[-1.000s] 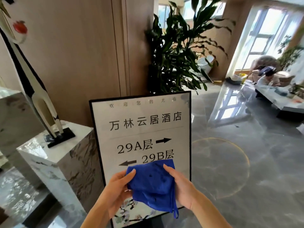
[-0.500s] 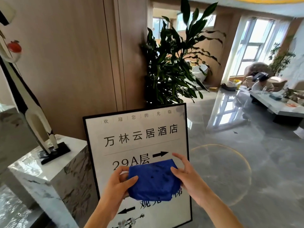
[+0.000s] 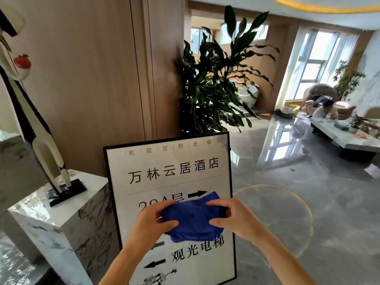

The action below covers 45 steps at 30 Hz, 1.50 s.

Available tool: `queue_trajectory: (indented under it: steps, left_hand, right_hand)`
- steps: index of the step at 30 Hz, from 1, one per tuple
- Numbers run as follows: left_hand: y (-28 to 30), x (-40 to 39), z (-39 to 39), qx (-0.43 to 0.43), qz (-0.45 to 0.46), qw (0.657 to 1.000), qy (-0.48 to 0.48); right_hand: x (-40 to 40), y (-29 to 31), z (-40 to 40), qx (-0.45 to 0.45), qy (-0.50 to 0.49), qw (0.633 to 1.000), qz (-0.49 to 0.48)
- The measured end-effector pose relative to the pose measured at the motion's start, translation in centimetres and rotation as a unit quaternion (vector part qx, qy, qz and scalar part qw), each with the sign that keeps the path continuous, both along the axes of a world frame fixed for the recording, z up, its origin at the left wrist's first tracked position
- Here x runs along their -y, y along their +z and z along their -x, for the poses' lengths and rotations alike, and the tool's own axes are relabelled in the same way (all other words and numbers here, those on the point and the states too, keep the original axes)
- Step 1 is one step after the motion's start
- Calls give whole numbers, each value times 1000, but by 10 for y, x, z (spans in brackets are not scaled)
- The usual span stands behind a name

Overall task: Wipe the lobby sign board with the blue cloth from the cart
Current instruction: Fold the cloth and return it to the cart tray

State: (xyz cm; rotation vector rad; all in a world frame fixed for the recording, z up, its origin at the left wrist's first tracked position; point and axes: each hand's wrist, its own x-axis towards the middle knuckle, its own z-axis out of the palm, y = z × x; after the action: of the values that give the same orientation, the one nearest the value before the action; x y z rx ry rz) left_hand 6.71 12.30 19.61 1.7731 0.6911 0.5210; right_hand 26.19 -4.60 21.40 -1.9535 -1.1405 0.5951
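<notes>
The lobby sign board (image 3: 170, 173), white with a thin black frame and black Chinese lettering and arrows, stands upright on the floor in front of me. The blue cloth (image 3: 192, 220) is folded into a thick pad and held in front of the board's middle, covering part of the lettering. My left hand (image 3: 151, 223) grips its left edge with thumb on top. My right hand (image 3: 234, 218) pinches its right edge. Whether the cloth touches the board's face I cannot tell.
A marble plinth (image 3: 61, 219) with a tall black-and-white sculpture (image 3: 41, 145) stands left of the board. A large potted plant (image 3: 218, 83) rises behind it. Glossy grey floor (image 3: 287, 202) spreads to the right toward a low table (image 3: 349, 138) and a person (image 3: 324, 112).
The cloth has been folded smaller between both hands and raised up the board. My view has tilted up, showing more of the board's lower lettering.
</notes>
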Motion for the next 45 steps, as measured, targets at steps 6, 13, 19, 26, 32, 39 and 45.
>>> queue_trajectory:
  steps: [6,13,19,26,32,39,45]
  left_hand:
    - [5,7,-6,-20,-112,991,75]
    - [15,12,-11,-43,-195,976,90]
    - [33,15,-13,0,-175,977,125]
    - [62,9,-16,23,-239,961,137]
    - [86,5,-18,40,-255,953,156]
    - [95,10,-20,45,-241,954,169]
    - [91,24,-25,30,-225,956,183]
  right_hand:
    - [-2,1,-2,128,-16,992,15]
    - [-4,11,4,268,-114,957,5]
    - [-8,24,6,325,-130,937,3]
    - [-14,57,-6,301,-108,947,5]
    - [-20,81,-12,331,-107,937,-40]
    - [-20,92,-28,258,-58,963,-53]
    - [-13,89,-39,235,-28,970,-64]
